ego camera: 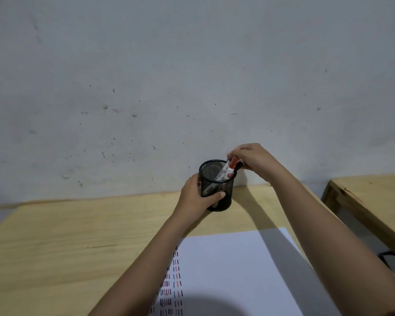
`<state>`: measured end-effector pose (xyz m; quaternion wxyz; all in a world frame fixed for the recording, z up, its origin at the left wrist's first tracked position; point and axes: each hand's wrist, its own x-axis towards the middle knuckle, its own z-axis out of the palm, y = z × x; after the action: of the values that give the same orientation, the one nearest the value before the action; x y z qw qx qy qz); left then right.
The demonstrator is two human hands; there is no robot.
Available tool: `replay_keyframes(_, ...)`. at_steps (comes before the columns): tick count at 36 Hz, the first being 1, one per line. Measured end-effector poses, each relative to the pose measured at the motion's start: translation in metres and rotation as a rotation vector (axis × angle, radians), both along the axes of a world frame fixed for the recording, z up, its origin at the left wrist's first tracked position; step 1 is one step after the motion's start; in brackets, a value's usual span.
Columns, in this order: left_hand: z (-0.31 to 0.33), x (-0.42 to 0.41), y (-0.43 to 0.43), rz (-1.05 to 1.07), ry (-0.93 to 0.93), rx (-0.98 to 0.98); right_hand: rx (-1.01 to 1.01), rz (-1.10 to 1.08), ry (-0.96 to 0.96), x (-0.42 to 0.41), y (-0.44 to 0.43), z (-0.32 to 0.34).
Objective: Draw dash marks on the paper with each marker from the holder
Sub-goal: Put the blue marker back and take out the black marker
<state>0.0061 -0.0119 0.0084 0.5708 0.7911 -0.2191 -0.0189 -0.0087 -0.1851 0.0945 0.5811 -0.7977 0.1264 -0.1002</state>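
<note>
My left hand (195, 197) wraps the black mesh holder (217, 185) at the surface's (78, 236) far edge; right-hand fingers (234, 155) pinch the markers (228, 171) inside, label unreadable. Dash-marked paper (237, 270) lies nearer.

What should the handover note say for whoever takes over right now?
Left hand: wrapped around the black wire-mesh cylindrical holder, steadying it near the back edge of the light wooden table.
Right hand: above the holder's rim, fingers closed on the tops of the white-barrelled markers, which stand inside it. Which one is being gripped cannot be told.
White paper sheet: flat on the table nearer the person, with columns of red and dark dash marks along its left side.
Done: several rows of dashes.
Left: cannot tell which markers remain unused; most of the sheet is blank.
</note>
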Motion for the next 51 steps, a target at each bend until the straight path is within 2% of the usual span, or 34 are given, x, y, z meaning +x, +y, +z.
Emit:
replay_keyframes(8, -0.004, 0.001, 0.0, -0.013, 0.014, -0.02, 0.044, -0.122, -0.071, -0.015, -0.002, -0.006)
replay_keyframes(13, -0.004, 0.0, 0.0, -0.015, 0.006, -0.011, 0.066, -0.156, -0.209, -0.034, 0.0, -0.014)
replay_keyframes(19, -0.004, 0.001, -0.001, -0.011, 0.007, -0.002, 0.011, -0.09, -0.285, -0.042, 0.004, -0.022)
replay_keyframes(26, -0.004, 0.0, -0.001, -0.012, 0.002, -0.01, -0.202, -0.092, -0.356, -0.039, 0.007, -0.025)
replay_keyframes(35, -0.002, -0.003, 0.0, -0.01, -0.002, -0.003, -0.161, -0.194, -0.419, -0.037, 0.012, -0.03)
replay_keyframes(46, 0.008, -0.015, 0.003, 0.06, 0.052, 0.069, -0.048, -0.239, -0.635, -0.065, 0.012, 0.015)
replay_keyframes(51, 0.033, -0.027, 0.007, 0.082, -0.004, 0.044, -0.073, -0.216, -0.76, -0.092, 0.022, 0.049)
